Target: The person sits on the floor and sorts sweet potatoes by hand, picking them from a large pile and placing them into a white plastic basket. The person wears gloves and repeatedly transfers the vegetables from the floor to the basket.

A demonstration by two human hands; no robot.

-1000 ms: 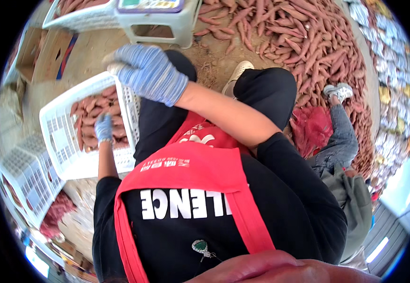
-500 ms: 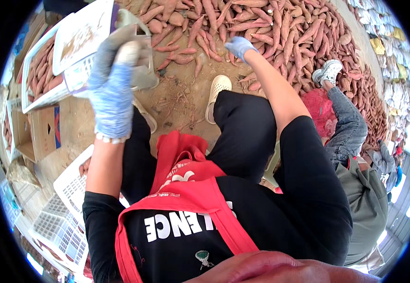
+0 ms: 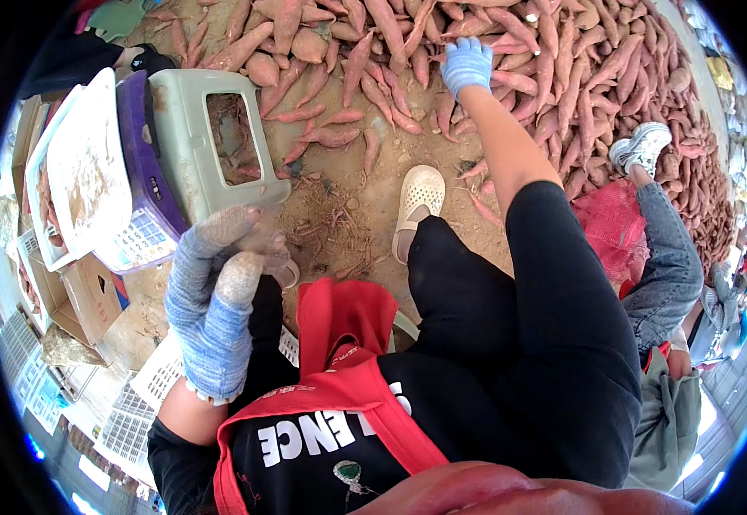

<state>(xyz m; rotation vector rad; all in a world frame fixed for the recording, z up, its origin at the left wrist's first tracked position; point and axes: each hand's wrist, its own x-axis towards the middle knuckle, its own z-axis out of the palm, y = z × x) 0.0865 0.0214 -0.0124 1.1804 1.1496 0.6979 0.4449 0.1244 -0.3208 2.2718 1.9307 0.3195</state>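
My left hand (image 3: 217, 305), in a blue knitted glove with a soiled palm side, is raised in front of my left thigh. Its thumb stands apart from the blurred fingers, and no object shows between them. My right hand (image 3: 466, 65), gloved in light blue, reaches out to the near edge of a big heap of reddish sweet potatoes (image 3: 554, 81). The fingers are extended over the sweet potatoes there; whether they touch one is hard to see. Loose sweet potatoes (image 3: 332, 136) lie on the dirt floor between the heap and my feet.
At left stand a grey-green bin (image 3: 186, 129), a purple crate (image 3: 140, 146) and a white basket (image 3: 43, 202) with sweet potatoes. A cardboard box (image 3: 90, 296) and white crates (image 3: 124, 421) are nearer. At right sits another person with a jeans leg (image 3: 670, 257) beside a red mesh bag (image 3: 610, 223).
My left hand has come back from the crates toward my body. My right hand has moved slightly farther out over the heap. The view has shifted, showing more of the grey-green bin.
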